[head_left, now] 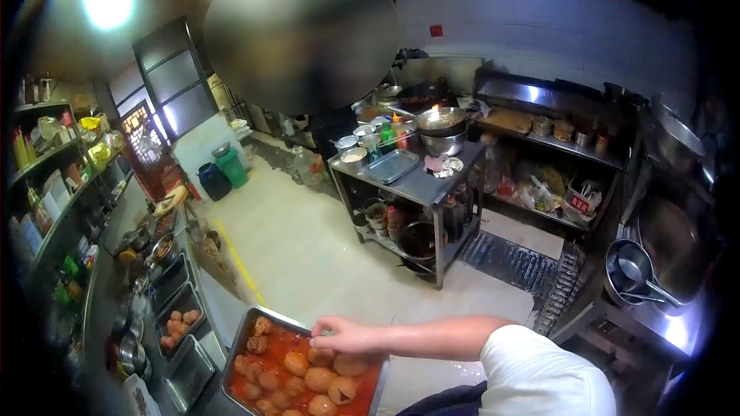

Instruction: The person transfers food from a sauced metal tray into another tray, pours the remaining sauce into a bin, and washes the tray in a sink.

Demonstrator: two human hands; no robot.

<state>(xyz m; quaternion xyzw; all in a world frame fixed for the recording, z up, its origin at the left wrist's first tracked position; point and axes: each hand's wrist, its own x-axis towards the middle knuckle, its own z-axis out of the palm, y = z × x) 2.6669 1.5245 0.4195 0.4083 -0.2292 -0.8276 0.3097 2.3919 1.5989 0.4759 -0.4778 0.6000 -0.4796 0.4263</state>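
A deep metal tray [240, 339] fills the bottom of the view, with several rounded brown pieces [318, 378] lying in red-orange sauce; I cannot tell whether they are eggs or meatballs. Two darker, rougher lumps [259, 337] sit in its far left corner. Across the tray's far side reaches my right hand [339, 335], its fingers curled closed at the rim. My forearm covers the far right part of the rim. Below the frame's edge the near side of the tray is cut off. My left hand is out of view.
On the left runs a counter with a tray of brown round pieces [179, 327] and a shallow metal tray [190, 374]. Ahead stands a steel table [455, 185] with bowls and bottles. Pans [634, 266] rest at the right. A person [333, 135] stands behind the table.
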